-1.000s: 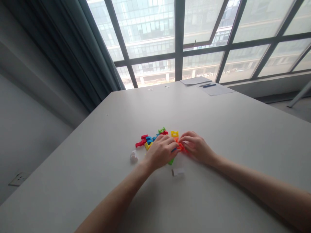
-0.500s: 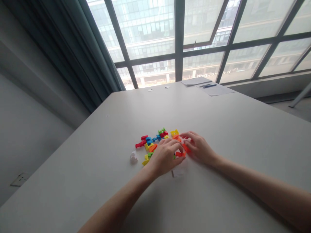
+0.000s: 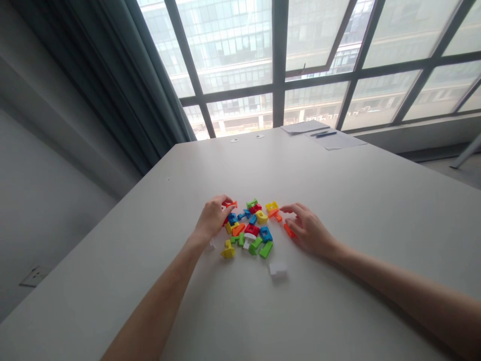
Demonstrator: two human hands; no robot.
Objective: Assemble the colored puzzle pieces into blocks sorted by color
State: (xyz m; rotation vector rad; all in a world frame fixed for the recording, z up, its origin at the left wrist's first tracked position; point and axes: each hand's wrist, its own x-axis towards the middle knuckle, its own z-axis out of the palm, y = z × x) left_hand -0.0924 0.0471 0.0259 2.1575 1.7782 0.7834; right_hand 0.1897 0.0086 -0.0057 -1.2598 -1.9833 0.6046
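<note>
**Two hands at a scatter of coloured blocks**

The left hand (image 3: 212, 219) is curled around a red block (image 3: 227, 204), pinching it at the far left of the heap of small coloured blocks (image 3: 251, 230) lying about mid-tabletop (image 3: 338, 200). The right hand (image 3: 308, 229) rests open on the surface at the heap's right side, fingers loosely spread, an orange block (image 3: 288, 230) just under its fingertips; whether it touches is hard to say. A white block (image 3: 278, 268) lies apart, nearer the front edge. Papers (image 3: 326, 135) with a pen (image 3: 323, 134) sit by the far edge, under the window.
</note>
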